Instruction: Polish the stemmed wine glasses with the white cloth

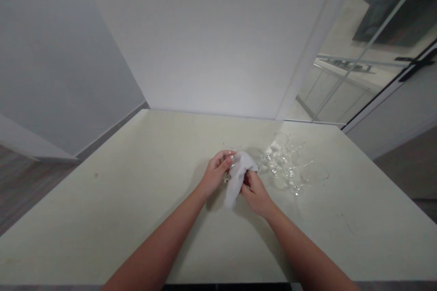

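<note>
My left hand (217, 170) is closed around a clear glass (234, 160), which the fingers and cloth partly cover. A white cloth (235, 182) drapes over the glass and hangs down toward the table. My right hand (253, 189) grips the cloth from the right, its fingertips partly hidden in the folds. Just beyond the hands a thin clear rim shows; I cannot tell whether it belongs to the held glass. To the right, several clear stemmed glasses (280, 157) stand close together on the pale table (136, 200).
A white panel (211, 45) rises along the table's far edge. Beside it on the right is a mirror-like glass surface (341, 72), then a door with a black handle (418, 66). A grey wall (68, 54) stands at the left.
</note>
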`<state>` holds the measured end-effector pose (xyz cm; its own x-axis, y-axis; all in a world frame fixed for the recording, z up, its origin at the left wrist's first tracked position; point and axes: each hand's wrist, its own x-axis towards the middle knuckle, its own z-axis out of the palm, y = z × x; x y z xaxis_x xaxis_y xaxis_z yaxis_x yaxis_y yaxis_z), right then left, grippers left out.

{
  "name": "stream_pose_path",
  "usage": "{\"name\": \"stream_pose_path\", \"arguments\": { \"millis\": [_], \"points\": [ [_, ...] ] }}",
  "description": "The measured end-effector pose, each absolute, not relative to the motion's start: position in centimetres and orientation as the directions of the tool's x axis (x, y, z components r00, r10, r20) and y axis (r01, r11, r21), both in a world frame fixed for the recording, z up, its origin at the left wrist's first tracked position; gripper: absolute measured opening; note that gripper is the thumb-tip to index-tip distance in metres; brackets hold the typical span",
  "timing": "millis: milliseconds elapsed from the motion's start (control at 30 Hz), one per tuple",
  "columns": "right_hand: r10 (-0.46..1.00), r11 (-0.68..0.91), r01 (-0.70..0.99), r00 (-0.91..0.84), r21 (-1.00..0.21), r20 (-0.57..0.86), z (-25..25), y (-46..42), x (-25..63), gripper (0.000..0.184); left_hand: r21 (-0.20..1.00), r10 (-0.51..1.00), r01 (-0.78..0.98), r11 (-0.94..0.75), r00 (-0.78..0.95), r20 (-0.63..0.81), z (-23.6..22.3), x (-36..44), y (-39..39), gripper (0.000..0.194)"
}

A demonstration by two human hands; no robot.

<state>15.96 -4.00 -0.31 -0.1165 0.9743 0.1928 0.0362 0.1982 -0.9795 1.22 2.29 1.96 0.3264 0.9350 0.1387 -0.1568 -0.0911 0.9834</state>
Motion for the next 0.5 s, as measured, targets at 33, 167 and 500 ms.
{"name": "stream_pose_path", "arguments": {
  "millis": [33,167,500],
  "points": [
    [0.979,0.186,0.052,-0.099,-0.981,0.180,-0.3,-4.0,15.9,0.031,0.983,0.927,-0.175,-0.065,0.354,0.124,2.0,1.2,2.3,0.051],
    [0.982,0.188,0.145,0.000,-0.971,0.190,-0.3,-3.8,16.0,0.042,0.951,0.917,-0.307,-0.040,0.366,0.157,1.5,1.5,2.3,0.063],
    [0.938,0.338,0.234,0.001,-0.912,0.347,0.1,-3.6,16.9,0.047,0.975,0.794,-0.213,-0.065,0.580,0.180,0.9,1.3,1.9,0.049]
  ]
}}
